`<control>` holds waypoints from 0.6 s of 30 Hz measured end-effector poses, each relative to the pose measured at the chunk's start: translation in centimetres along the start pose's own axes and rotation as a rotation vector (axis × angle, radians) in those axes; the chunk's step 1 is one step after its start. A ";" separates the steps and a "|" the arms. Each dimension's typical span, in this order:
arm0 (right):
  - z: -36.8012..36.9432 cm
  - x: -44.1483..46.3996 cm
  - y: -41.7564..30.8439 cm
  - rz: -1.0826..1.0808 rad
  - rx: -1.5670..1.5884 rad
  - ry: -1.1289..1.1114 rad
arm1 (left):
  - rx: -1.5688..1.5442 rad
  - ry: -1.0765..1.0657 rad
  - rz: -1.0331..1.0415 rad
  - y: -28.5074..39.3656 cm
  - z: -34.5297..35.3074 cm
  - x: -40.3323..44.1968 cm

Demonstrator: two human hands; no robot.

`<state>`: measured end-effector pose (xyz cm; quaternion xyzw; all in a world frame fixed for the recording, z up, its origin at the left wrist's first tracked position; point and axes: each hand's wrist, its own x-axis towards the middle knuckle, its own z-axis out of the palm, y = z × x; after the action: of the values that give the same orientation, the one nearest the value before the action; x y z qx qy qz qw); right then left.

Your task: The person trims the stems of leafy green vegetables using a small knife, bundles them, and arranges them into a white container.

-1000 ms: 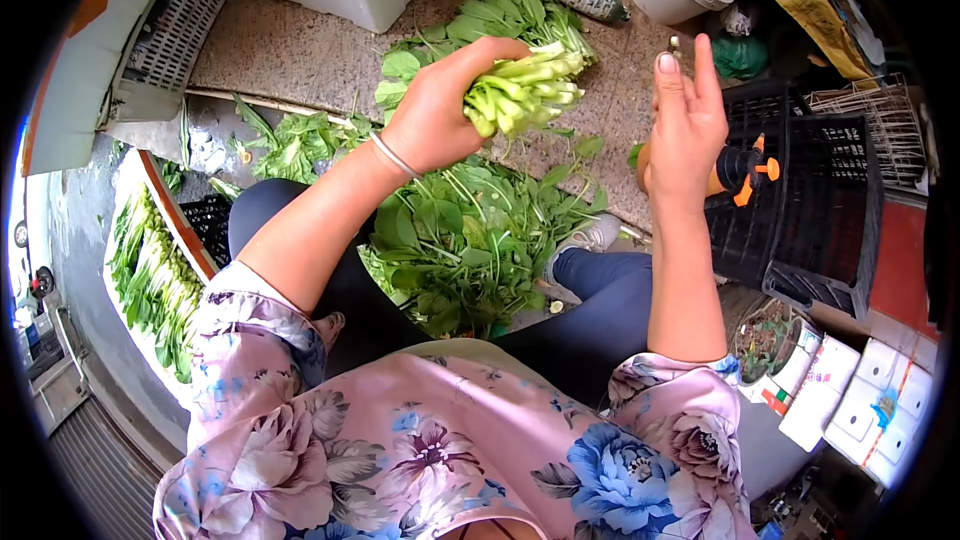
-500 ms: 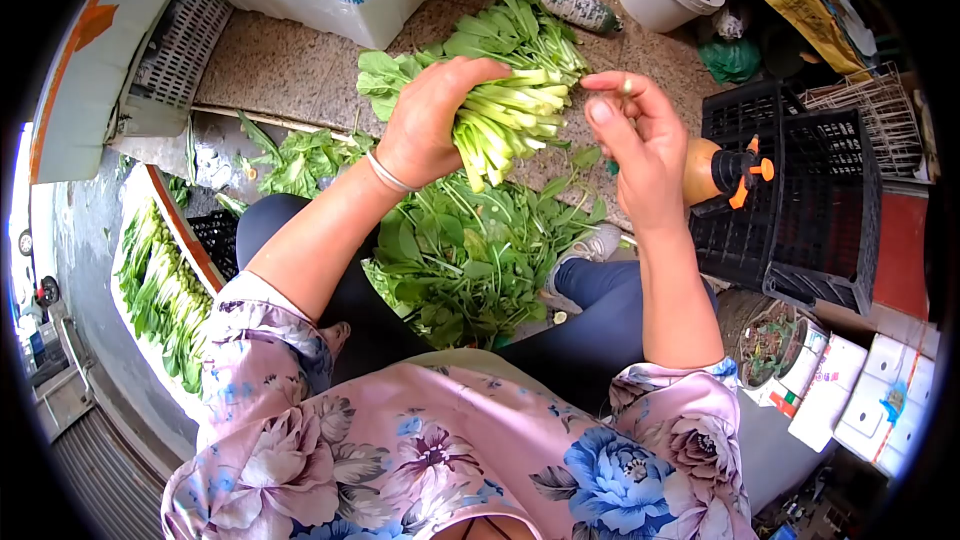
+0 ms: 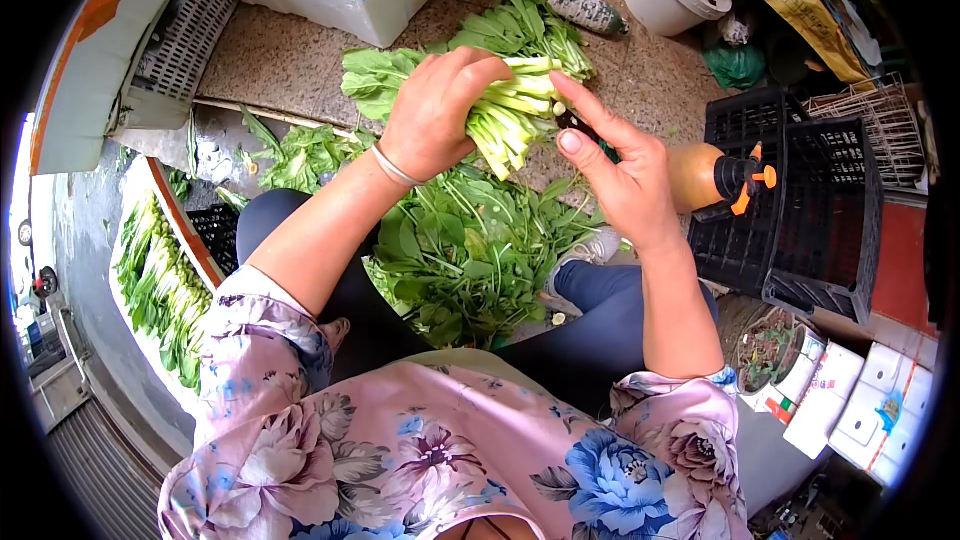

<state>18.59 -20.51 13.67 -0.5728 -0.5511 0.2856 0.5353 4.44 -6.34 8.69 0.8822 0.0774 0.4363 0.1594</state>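
My left hand (image 3: 435, 115) is closed around a bunch of leafy greens (image 3: 510, 125), its pale cut stem ends facing right and its leaves spreading to the left. At those stem ends is my right hand (image 3: 625, 160), index finger and thumb on either side of them. Between that finger and thumb shows a small dark thing (image 3: 570, 122), too little visible to name. Below the hands, a heap of loose green leaves (image 3: 450, 250) lies between my legs. More bundled greens (image 3: 525, 25) rest on the ground just beyond the bunch.
A white foam box (image 3: 370, 0) holding greens stands at the far side. To the right are an orange spray bottle (image 3: 695, 178), black crates (image 3: 825, 200) and a white bucket (image 3: 665, 0). On the left, rows of greens (image 3: 160, 290) lie in a white container.
My right hand has moved left and its index finger has stretched out to the stem ends. The bunch in my left hand has shifted and turned slightly.
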 end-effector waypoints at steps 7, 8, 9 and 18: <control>0.2 -0.2 0.9 0.138 -0.120 0.091 | 0.053 -0.027 0.007 0.3 0.1 0.0; 0.6 -0.1 0.9 0.039 -0.252 0.262 | 0.080 -0.042 0.001 0.3 0.2 0.0; 0.8 0.0 0.9 -0.063 -0.383 0.430 | 0.108 -0.056 -0.005 0.4 0.2 0.1; 1.3 -0.3 0.0 0.059 -0.058 0.011 | 0.134 -0.120 -0.062 -0.1 0.8 -0.4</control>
<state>17.31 -20.42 13.19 -0.6057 -0.5388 0.2821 0.5130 4.86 -6.54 7.93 0.9126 0.1239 0.3713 0.1178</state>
